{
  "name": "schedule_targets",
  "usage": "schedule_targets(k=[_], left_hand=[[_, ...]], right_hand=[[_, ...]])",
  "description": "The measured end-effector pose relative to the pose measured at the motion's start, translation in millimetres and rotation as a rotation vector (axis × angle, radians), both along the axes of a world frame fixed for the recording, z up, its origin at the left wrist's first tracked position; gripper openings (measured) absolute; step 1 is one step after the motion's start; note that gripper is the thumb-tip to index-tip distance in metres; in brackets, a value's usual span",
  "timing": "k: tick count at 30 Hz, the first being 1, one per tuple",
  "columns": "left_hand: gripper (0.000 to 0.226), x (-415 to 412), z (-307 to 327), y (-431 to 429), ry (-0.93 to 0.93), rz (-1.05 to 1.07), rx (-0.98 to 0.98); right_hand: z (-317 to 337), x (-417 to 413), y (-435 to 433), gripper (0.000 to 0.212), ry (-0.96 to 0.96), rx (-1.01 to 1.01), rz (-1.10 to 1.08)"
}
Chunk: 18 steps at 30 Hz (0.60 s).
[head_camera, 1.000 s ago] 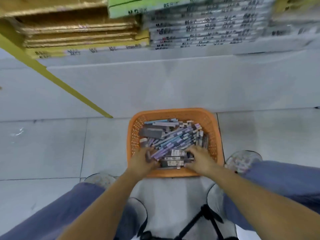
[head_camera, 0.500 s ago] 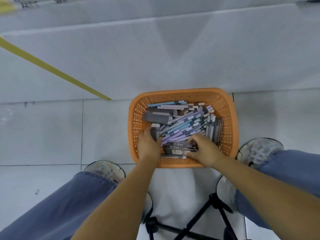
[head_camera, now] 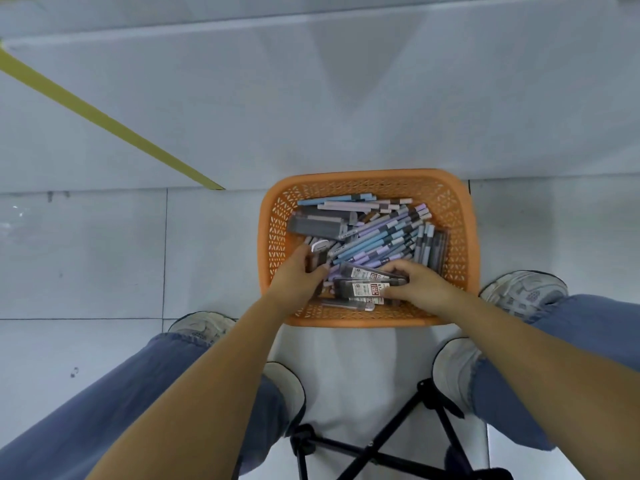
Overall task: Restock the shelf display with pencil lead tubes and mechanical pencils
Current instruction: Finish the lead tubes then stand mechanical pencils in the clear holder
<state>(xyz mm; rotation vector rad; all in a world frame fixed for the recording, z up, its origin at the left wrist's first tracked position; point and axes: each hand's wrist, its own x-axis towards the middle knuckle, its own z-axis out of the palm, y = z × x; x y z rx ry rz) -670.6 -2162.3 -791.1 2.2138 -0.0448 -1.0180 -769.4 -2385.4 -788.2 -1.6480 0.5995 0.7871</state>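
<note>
Left hand (head_camera: pixel 297 276) has its grip curled round a short dark lead tube (head_camera: pixel 320 255) with a white cap, the tube standing roughly upright at the fingertips. Right hand (head_camera: pixel 420 285) is clamped on flat clear lead packs (head_camera: pixel 362 283) with red-and-white labels, thumb near side, fingers over the top. The packs' long axis runs left-right, straight across between the two hands, so either can reach them, but the right is the one touching. Just beyond both grips lie the pencils (head_camera: pixel 379 237), slim matte barrels in blue, lilac and grey, a loose heap slanting up toward the far right. A dark grey box (head_camera: pixel 317 226) sits at far left. All of it is inside an orange plastic basket (head_camera: pixel 363 175) with lattice walls, on a pale glossy tiled floor (head_camera: pixel 104 254). Looks like the gathering stage; the lift should go straight up to clear the rim. A yellow strip (head_camera: pixel 104 123) runs off to the far left. The shelf itself isn't in view.
</note>
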Motion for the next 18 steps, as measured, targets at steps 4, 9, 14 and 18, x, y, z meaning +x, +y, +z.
schedule_targets(k=[4, 9, 14, 18], left_hand=[[0.024, 0.3, 5.4, 1.1, 0.037, -0.044, -0.028], [0.006, -2.3, 20.9, -13.9, 0.087, 0.064, -0.157], [0.009, 10.7, 61.8, -29.7, 0.136, 0.072, -0.259], [0.021, 26.3, 116.3, -40.2, 0.218, 0.023, -0.441]], right_hand=[[1.0, -3.1, -8.0, 0.023, 0.03, 0.043, -0.097], [13.4, 6.4, -24.3, 0.031, 0.083, 0.237, -0.306], [56.0, 26.1, -39.9, 0.034, -0.011, 0.195, -0.17], [123.9, 45.0, -44.4, 0.029, -0.167, 0.149, -0.028]])
